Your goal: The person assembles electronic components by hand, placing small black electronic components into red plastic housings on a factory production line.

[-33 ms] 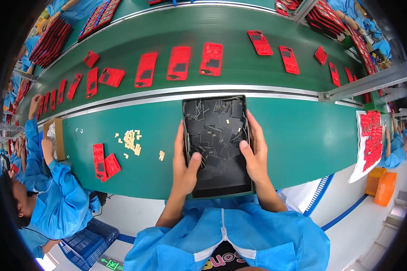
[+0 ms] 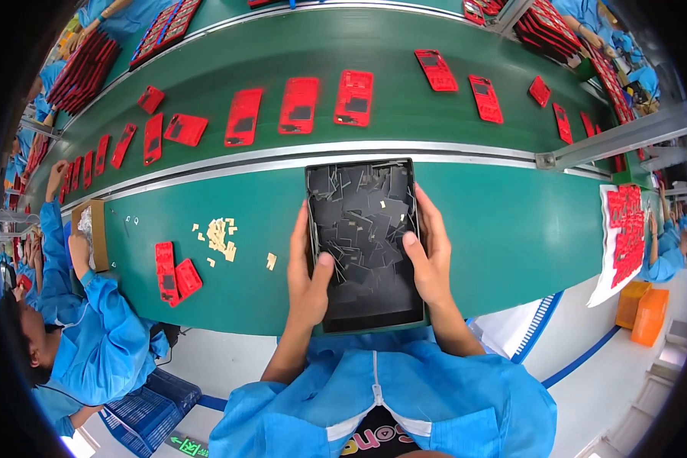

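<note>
A black rectangular tray [image 2: 370,309] is gripped between my two hands at the near side of the green bench. My left hand [image 2: 308,286] clasps its left wall, thumb over the rim. Around the right wall my right hand [image 2: 433,259] is closed in the same way, thumb pointing inward. Many thin dark flat pieces [image 2: 359,229] lie jumbled in the tray, mostly toward its far end and middle. The near part of its floor is bare. A few tiny cream bits sit among the pieces. Fingers under the tray are hidden.
Left of the tray lie a pile of small cream pieces [image 2: 220,235] and two red phone-shaped parts [image 2: 166,271]. Beyond a metal rail [image 2: 466,151], a green belt [image 2: 389,46] carries several red parts. A co-worker in blue [image 2: 99,336] sits left, beside a cardboard box [image 2: 99,237].
The dark pieces have shifted slightly inside the tray. My thumbs sit a little farther up its sides, and both hands still hold it.
</note>
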`<act>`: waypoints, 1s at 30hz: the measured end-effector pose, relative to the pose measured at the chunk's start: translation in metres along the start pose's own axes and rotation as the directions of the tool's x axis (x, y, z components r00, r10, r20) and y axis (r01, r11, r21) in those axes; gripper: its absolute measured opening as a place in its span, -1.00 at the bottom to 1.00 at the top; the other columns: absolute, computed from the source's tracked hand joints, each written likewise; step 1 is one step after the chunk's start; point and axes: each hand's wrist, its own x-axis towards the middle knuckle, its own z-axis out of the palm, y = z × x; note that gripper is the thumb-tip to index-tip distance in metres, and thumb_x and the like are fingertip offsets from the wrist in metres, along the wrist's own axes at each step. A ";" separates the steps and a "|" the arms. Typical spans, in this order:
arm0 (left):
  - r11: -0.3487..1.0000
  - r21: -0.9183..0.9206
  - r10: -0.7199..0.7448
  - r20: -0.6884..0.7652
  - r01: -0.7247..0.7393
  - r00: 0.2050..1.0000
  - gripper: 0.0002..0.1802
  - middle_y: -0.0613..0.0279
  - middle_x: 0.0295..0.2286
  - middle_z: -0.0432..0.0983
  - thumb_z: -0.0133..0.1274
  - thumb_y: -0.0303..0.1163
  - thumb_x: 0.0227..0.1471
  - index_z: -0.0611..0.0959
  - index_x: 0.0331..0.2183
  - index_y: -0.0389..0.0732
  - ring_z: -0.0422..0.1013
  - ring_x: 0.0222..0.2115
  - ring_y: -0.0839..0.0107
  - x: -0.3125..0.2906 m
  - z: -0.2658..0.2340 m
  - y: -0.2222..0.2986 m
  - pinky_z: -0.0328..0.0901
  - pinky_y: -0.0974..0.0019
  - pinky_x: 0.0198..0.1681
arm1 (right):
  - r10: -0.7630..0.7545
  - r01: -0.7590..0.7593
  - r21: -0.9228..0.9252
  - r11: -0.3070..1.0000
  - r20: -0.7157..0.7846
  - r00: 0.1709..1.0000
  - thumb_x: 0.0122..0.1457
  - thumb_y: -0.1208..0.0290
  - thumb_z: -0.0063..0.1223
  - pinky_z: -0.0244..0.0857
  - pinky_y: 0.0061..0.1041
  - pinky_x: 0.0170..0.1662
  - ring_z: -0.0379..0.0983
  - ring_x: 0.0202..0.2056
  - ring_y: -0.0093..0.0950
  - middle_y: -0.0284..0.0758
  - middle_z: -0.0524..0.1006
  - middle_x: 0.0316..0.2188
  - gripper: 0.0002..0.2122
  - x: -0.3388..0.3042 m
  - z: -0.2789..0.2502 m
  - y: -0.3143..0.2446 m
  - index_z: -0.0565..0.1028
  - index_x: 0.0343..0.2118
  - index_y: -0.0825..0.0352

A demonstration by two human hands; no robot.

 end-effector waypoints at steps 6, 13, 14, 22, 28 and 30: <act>0.998 -0.043 0.035 -0.059 -0.037 0.998 -0.34 -0.14 0.35 0.05 -0.10 -0.51 0.27 0.15 0.33 -0.45 0.00 0.38 0.10 0.003 -0.001 -0.012 -0.14 0.11 0.43 | 0.023 -0.023 -0.008 1.000 -0.037 0.999 0.27 0.61 0.05 -0.03 -0.33 0.41 0.13 0.38 -0.28 -0.07 0.19 0.37 -0.40 0.003 -0.004 0.005 0.14 0.36 0.51; 0.997 -0.063 0.029 -0.095 -0.035 0.995 -0.40 -0.16 0.31 0.13 -0.10 -0.60 0.25 0.24 0.28 -0.47 0.07 0.36 0.09 0.004 0.000 -0.016 -0.10 0.10 0.43 | 0.010 -0.010 -0.007 1.000 -0.061 0.998 0.28 0.61 0.05 -0.01 -0.34 0.40 0.15 0.37 -0.27 -0.07 0.23 0.36 -0.43 0.003 -0.005 0.004 0.19 0.34 0.50; 0.998 -0.050 0.038 -0.105 -0.043 0.994 -0.41 -0.17 0.31 0.13 -0.10 -0.61 0.24 0.24 0.28 -0.48 0.07 0.36 0.09 0.003 -0.001 -0.016 -0.09 0.10 0.43 | 0.007 -0.007 -0.004 1.000 -0.063 0.998 0.28 0.60 0.06 -0.01 -0.34 0.40 0.15 0.37 -0.28 -0.07 0.24 0.35 -0.43 0.002 -0.005 0.005 0.20 0.34 0.50; 0.997 -0.063 0.024 -0.127 -0.032 0.992 -0.42 -0.20 0.29 0.16 -0.14 -0.63 0.24 0.23 0.26 -0.50 0.12 0.34 0.08 0.006 0.005 -0.020 -0.04 0.11 0.41 | -0.007 0.009 0.016 1.000 -0.095 0.995 0.29 0.61 0.06 -0.02 -0.38 0.40 0.17 0.36 -0.32 -0.10 0.31 0.31 -0.50 0.004 -0.013 0.012 0.28 0.28 0.50; 0.998 -0.061 0.018 -0.121 -0.026 0.993 -0.45 -0.20 0.28 0.18 -0.17 -0.63 0.26 0.25 0.26 -0.48 0.11 0.34 0.06 0.004 0.006 -0.014 -0.05 0.08 0.42 | -0.009 0.012 0.033 0.999 -0.089 0.996 0.30 0.61 0.06 0.01 -0.39 0.39 0.19 0.35 -0.34 -0.11 0.33 0.31 -0.53 0.004 -0.014 0.014 0.31 0.26 0.49; 0.997 -0.076 -0.002 -0.133 -0.008 0.991 -0.46 -0.21 0.28 0.18 -0.15 -0.61 0.27 0.25 0.25 -0.47 0.14 0.33 0.05 0.004 0.007 -0.013 -0.03 0.09 0.41 | -0.011 0.013 0.023 1.000 -0.083 0.996 0.31 0.63 0.01 0.01 -0.38 0.39 0.19 0.35 -0.33 -0.10 0.31 0.31 -0.54 0.003 -0.015 0.012 0.29 0.27 0.50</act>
